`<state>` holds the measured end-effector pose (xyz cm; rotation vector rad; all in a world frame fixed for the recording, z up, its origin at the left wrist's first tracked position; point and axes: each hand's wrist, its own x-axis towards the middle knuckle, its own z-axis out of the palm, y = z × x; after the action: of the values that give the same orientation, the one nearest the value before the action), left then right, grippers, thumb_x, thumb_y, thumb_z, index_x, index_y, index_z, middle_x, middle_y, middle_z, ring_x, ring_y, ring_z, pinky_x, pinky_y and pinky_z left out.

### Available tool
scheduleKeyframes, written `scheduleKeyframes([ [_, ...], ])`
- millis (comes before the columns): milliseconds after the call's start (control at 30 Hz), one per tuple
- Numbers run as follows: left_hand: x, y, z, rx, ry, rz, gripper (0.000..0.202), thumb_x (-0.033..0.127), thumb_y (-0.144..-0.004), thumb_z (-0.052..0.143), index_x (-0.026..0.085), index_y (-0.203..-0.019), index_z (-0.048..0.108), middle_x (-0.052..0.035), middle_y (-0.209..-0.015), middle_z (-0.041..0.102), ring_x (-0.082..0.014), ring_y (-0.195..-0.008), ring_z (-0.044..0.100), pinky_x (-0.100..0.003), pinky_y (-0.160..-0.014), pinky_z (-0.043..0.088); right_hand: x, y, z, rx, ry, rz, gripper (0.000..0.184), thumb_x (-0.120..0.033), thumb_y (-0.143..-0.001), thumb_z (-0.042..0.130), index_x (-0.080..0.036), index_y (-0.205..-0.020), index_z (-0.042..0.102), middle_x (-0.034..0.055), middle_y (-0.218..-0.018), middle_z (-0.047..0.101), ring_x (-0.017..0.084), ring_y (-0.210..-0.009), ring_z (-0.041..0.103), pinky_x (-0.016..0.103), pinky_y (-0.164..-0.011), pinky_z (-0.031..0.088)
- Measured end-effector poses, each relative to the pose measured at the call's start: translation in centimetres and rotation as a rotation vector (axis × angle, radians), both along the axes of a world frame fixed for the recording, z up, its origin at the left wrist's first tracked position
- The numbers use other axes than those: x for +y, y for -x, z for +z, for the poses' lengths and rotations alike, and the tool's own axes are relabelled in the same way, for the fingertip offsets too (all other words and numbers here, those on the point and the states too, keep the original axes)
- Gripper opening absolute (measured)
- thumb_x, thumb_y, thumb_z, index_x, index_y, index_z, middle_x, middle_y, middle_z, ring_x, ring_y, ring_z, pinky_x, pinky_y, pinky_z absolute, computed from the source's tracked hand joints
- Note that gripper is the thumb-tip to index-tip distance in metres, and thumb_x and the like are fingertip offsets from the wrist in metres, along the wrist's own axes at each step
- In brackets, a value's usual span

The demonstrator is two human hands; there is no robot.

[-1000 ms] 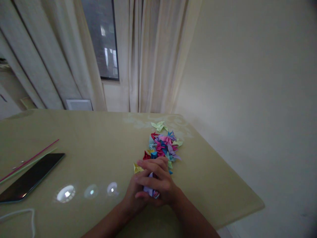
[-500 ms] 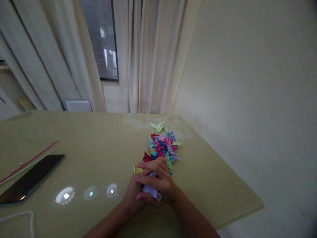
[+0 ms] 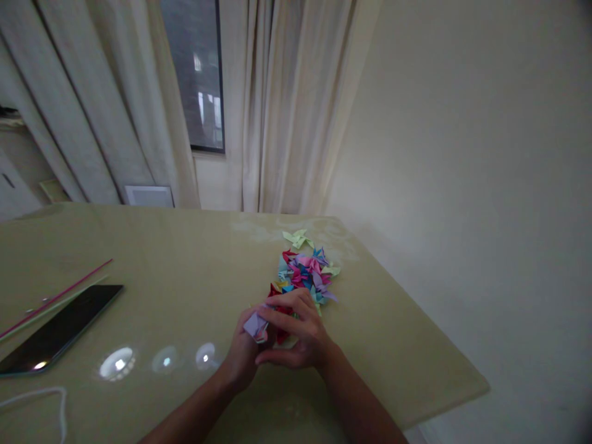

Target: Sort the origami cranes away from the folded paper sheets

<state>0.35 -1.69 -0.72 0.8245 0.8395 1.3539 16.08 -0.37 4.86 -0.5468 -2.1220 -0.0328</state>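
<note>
Two bare hands meet above the near part of the counter (image 3: 185, 253). A lilac folded paper (image 3: 255, 325) sits between them, against the left hand (image 3: 243, 348) and at the fingertips of the right hand (image 3: 300, 336). The left hand's fingers are mostly hidden; whether they pinch the paper cannot be told. The right hand's fingers are extended and slightly curved, with the thumb spread apart below them. Red folded paper (image 3: 282, 337) shows in the gap between the hands.

Just beyond the hands, a pile of folded papers (image 3: 301, 271) in pink, blue, red, lilac and yellow rests on the counter. A pale green folded paper (image 3: 298, 238) lies at its far end.

On the left side of the counter, well apart from the hands, a phone (image 3: 65, 327) lies beside a pink stick (image 3: 78, 283) and a pale green stick (image 3: 50, 309). A white cable (image 3: 63, 413) lies nearer the viewer.
</note>
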Motion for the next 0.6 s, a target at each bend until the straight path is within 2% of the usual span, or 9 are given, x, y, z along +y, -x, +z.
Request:
scheduleKeyframes([
  [67, 0.2, -0.2, 0.5, -0.043, 0.037, 0.008, 0.038, 0.040, -0.058, 0.082, 0.019, -0.084, 0.066, 0.0032, -0.064, 0.058, -0.0129, -0.056, 0.050, -0.025, -0.053, 0.044, 0.0, 0.1, 0.0, 0.003, -0.010, 0.005, 0.075, -0.063, -0.084, 0.083, -0.029, -0.148, 0.062, 0.0098, -0.126, 0.075, 0.026, -0.108, 0.069, 0.041, -0.097, 0.050],
  [200, 0.4, -0.3, 1.1, -0.058, 0.078, 0.023, 0.041, 0.041, -0.058, 0.085, 0.019, -0.088, 0.066, 0.0033, -0.065, 0.059, -0.0145, -0.060, 0.056, -0.026, -0.055, 0.047, 0.0, 0.2, -0.2, -0.012, -0.033, -0.005, 0.073, -0.064, -0.092, 0.074, -0.027, -0.153, 0.057, 0.0115, -0.129, 0.074, 0.027, -0.110, 0.069, 0.042, -0.098, 0.051],
  [333, 0.4, -0.1, 1.1, -0.021, 0.018, -0.039, 0.037, 0.048, -0.067, 0.083, 0.019, -0.079, 0.065, -0.0013, -0.069, 0.063, -0.0191, -0.069, 0.064, -0.029, -0.060, 0.053, 0.0, 0.4, -0.4, -0.020, -0.048, -0.010, 0.075, -0.062, -0.094, 0.071, -0.027, -0.157, 0.052, 0.0128, -0.134, 0.071, 0.028, -0.113, 0.068, 0.042, -0.098, 0.051],
  [433, 0.2, -0.1, 1.2, -0.037, -0.003, -0.068, 0.042, 0.056, -0.070, 0.083, 0.018, -0.082, 0.068, -0.0054, -0.076, 0.070, -0.0229, -0.077, 0.069, -0.032, -0.066, 0.057, -0.1, 0.4, -0.7, -0.017, -0.051, -0.019, 0.075, -0.060, -0.094, 0.071, -0.027, -0.159, 0.050, 0.0139, -0.137, 0.069, 0.028, -0.116, 0.067, 0.042, -0.099, 0.051],
  [600, 0.0, -0.2, 2.1, -0.172, 0.043, -0.079, 0.052, 0.057, -0.062, 0.093, 0.018, -0.091, 0.075, -0.0078, -0.091, 0.077, -0.0265, -0.088, 0.073, -0.035, -0.079, 0.060, -0.2, 0.6, -0.8, -0.024, -0.058, -0.038, 0.070, -0.056, -0.098, 0.067, -0.025, -0.158, 0.051, 0.0146, -0.139, 0.067, 0.029, -0.118, 0.066, 0.042, -0.102, 0.050],
])
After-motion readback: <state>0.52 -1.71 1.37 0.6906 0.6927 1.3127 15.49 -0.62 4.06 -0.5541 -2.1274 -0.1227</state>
